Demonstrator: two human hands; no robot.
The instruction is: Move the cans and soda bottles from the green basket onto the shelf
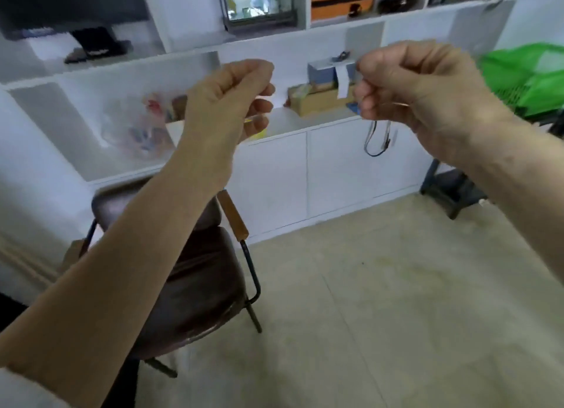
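A long white shelf (pixel 305 124) runs left to right across the wall. The green basket (pixel 531 81) sits tilted at its right end, partly out of frame. Both hands are raised, fingers curled closed, left hand (pixel 232 99) and right hand (pixel 421 87); contents unclear.

glossy leather-like chair (pixel 195 273), probably plastic basket (pixel 525 81)

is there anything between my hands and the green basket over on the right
Nothing visible blocks it. The green basket sits at the far right, beyond the right hand; the left hand would have to cross past the right one.
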